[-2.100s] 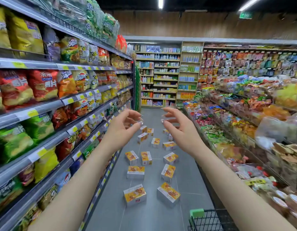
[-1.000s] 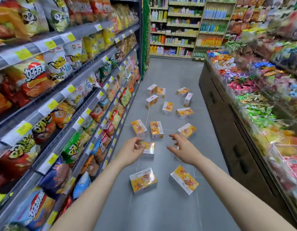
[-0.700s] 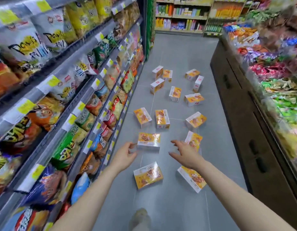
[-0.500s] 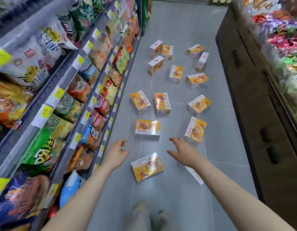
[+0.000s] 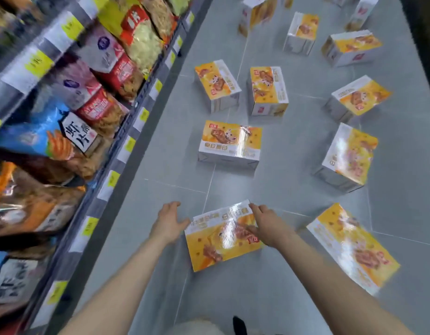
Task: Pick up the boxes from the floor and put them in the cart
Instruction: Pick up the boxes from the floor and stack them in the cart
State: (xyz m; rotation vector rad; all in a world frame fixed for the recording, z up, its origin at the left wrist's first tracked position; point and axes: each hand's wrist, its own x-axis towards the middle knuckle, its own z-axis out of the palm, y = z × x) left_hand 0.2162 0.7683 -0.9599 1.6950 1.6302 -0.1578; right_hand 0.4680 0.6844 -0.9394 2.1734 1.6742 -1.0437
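Observation:
Several yellow-and-white boxes lie scattered on the grey tiled floor (image 5: pixel 293 189). The nearest box (image 5: pixel 218 240) lies flat right in front of me. My left hand (image 5: pixel 169 222) is at its left edge, fingers stretched forward and thumb touching the box. My right hand (image 5: pixel 267 226) rests on its right side, thumb on the top face and fingers along the far right corner. Another box (image 5: pixel 351 245) lies flat to the right, and one more (image 5: pixel 230 145) sits just beyond. The cart is out of view.
Shelves of snack bags (image 5: pixel 64 141) with yellow price tags run along the left, close to my left arm. Further boxes (image 5: pixel 344 155) (image 5: pixel 217 84) (image 5: pixel 267 90) stand farther down the aisle. A dark cabinet (image 5: pixel 426 32) borders the right. A dark shoe tip (image 5: pixel 238 325) shows at the bottom.
I have bent down toward the floor and the view has dropped close to the boxes. Both hands went down from mid-air and now touch the nearest box on either side.

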